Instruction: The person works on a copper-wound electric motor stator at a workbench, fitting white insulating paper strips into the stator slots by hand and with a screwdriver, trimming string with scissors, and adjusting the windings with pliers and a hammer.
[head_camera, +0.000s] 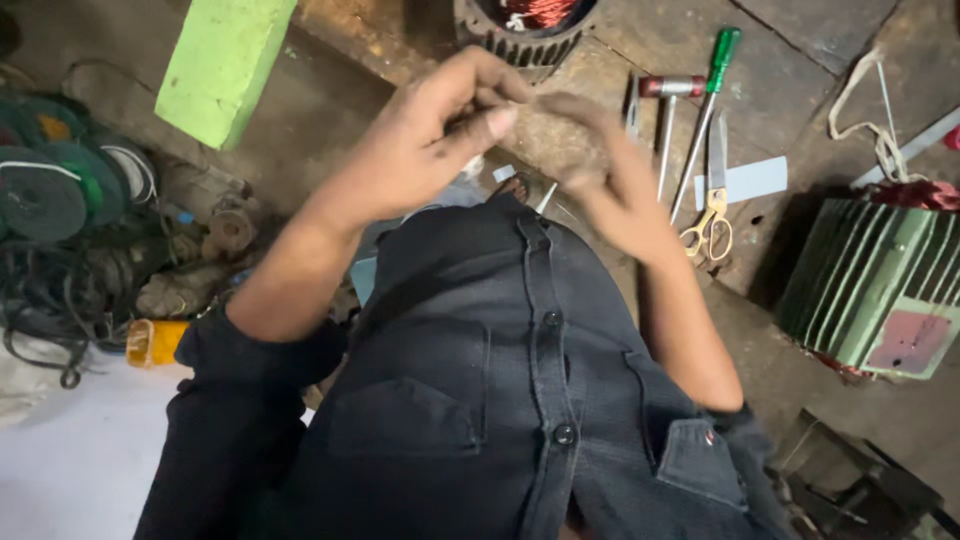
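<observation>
Something too small to be made out is pinched between both hands, left hand (430, 135) and blurred right hand (600, 165), above the scissors (712, 215); it is judged light.

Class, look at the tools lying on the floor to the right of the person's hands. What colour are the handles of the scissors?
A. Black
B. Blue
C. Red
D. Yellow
D. The scissors lie on the floor beside the green-handled screwdriver, and their finger loops are plainly yellow.
</observation>
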